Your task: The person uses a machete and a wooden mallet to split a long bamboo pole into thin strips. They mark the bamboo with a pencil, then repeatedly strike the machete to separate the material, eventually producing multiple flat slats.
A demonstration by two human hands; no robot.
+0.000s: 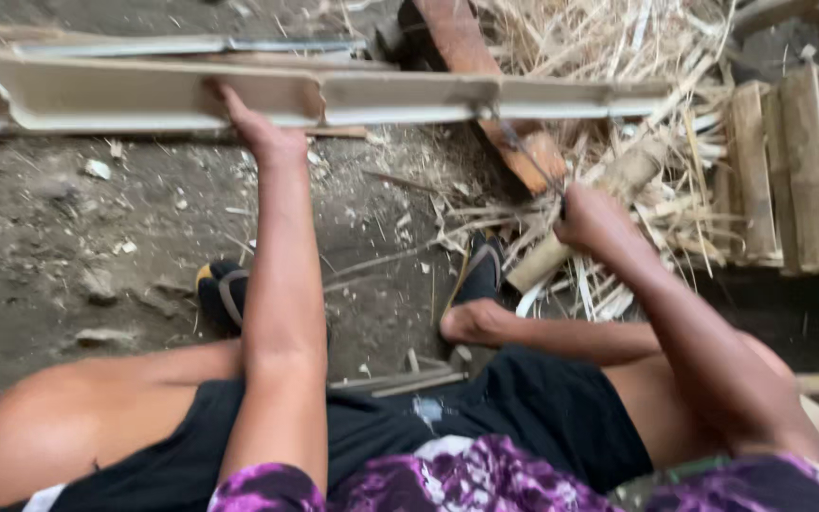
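The left hand (258, 128) presses its grip onto a long split bamboo half (334, 95) that lies hollow side up across the dirt ground (40, 237). The right hand (591, 218) is clenched on the handle of a thin blade (523, 152) whose tip meets the bamboo's near rim. Bamboo shavings (618, 57) are heaped beside a wooden crate (798, 161).
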